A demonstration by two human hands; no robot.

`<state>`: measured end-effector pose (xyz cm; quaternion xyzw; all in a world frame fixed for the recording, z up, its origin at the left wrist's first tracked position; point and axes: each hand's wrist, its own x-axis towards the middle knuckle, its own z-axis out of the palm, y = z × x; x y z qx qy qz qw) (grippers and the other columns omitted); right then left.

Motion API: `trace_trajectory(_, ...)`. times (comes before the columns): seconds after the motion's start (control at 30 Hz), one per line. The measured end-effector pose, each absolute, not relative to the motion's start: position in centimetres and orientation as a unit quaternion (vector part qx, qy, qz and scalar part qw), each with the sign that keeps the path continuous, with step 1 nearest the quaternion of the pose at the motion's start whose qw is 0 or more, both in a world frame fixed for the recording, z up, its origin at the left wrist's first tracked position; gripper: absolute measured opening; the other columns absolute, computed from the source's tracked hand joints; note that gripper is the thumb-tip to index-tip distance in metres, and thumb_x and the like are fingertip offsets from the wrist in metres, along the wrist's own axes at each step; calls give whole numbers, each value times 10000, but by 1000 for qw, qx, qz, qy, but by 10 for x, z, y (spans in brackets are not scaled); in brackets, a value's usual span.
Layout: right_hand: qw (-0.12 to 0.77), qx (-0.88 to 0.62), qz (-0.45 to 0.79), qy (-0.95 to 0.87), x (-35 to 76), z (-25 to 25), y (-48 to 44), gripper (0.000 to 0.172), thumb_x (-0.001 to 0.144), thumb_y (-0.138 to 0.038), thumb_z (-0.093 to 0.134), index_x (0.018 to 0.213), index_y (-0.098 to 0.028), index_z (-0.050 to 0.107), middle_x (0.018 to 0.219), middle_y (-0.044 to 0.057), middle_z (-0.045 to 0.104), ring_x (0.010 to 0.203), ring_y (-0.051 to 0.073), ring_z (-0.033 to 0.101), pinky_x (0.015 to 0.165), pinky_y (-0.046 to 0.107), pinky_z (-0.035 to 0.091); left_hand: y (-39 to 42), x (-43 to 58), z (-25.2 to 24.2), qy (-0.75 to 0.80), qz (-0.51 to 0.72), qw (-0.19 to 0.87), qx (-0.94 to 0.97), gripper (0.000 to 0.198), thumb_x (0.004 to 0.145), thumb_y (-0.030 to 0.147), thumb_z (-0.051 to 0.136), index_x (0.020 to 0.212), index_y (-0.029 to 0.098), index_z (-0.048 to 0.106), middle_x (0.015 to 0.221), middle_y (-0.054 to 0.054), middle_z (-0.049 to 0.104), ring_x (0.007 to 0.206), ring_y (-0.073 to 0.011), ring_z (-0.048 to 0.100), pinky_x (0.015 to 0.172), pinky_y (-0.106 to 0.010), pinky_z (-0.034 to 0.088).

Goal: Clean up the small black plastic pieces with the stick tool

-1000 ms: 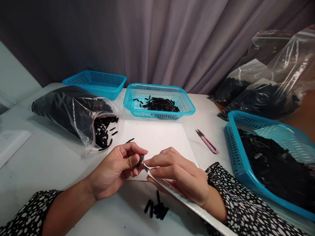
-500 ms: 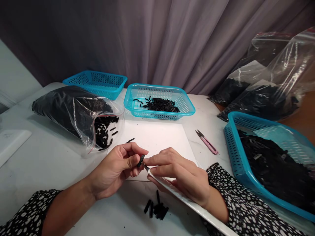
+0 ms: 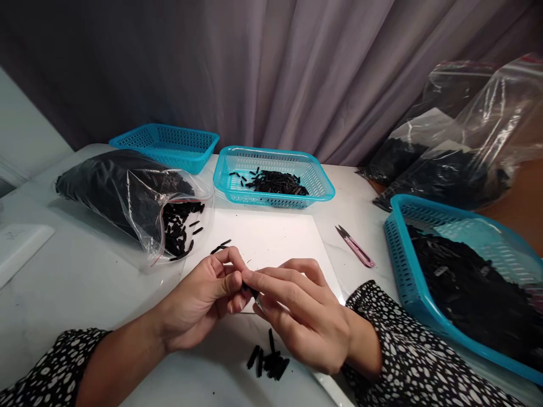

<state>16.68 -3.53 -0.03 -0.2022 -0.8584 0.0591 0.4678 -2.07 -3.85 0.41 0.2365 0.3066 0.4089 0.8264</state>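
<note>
My left hand (image 3: 203, 299) is closed, pinching a small black piece (image 3: 251, 290) between thumb and fingers; most of that piece is covered. My right hand (image 3: 303, 308) meets it from the other side, fingertips against the piece and the left fingertips. A slim white tool (image 3: 331, 389) runs under my right hand, its shaft showing at the bottom and its tip mostly hidden by the fingers. Below the hands lies a little pile of black strips (image 3: 271, 362). A few more strips (image 3: 221, 247) rest on the white sheet (image 3: 271, 232) just beyond the left fingers.
A clear bag (image 3: 127, 186) of black pieces lies open at left. Behind stand a blue basket (image 3: 203, 164) and a lighter blue basket (image 3: 326, 191) holding strips. Pink-handled thread snips (image 3: 358, 251) lie right, beside a large blue basket (image 3: 396, 249) of black pieces. More bags (image 3: 458, 169) sit behind.
My right hand has shifted toward the left fingertips and turned, so its fingers now cover the piece and the tool's tip. The tool's shaft has swung to a steeper angle.
</note>
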Motion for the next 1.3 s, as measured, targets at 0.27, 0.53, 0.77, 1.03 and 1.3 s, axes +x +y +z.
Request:
trace_trajectory(0.27, 539, -209, 141, -803, 172, -10, -27, 182, 922, -47, 592, 1005, -208, 569, 1099, 116, 780, 867, 202, 746, 731, 376, 550, -37, -20, 5, 351, 454, 755, 316, 244, 670, 270, 912, 703, 155, 698, 637, 7, 720, 517, -58, 632, 509, -115, 492)
trace_trajectory(0.53, 533, -180, 252, -787, 167, -21, -22, 91, 937, -94, 614, 943, -184, 597, 1107, 171, 772, 884, 219, 749, 731, 401, 588, -32, -22, 5, 421, 512, 660, 353, 273, 587, 312, 951, 787, 180, 821, 646, 3, 727, 567, -67, 641, 555, -126, 506)
trace_trajectory(0.77, 542, -173, 193, -800, 169, -18, -22, 96, 1008, -154, 520, 995, -185, 610, 1083, 178, 771, 889, 208, 752, 687, 377, 569, -33, -26, 4, 407, 478, 706, 327, 302, 619, 343, 937, 871, 211, 838, 669, 12, 701, 626, -59, 611, 631, -133, 506)
trace_trajectory(1.03, 516, -158, 160, -827, 173, -9, -24, 97, 981, -96, 544, 994, -161, 615, 1053, 166, 776, 953, 218, 764, 720, 363, 563, -34, -26, 4, 399, 443, 738, 317, 304, 610, 358, 937, 861, 212, 844, 683, 6, 706, 599, -43, 572, 594, -121, 477)
trace_trajectory(1.3, 517, -166, 146, -827, 170, -11, -26, 91, 985, -106, 555, 1011, -169, 617, 1057, 149, 779, 944, 215, 764, 697, 357, 569, -34, -25, 6, 405, 430, 746, 307, 310, 585, 377, 946, 826, 211, 845, 679, 0, 691, 610, -53, 561, 615, -141, 477)
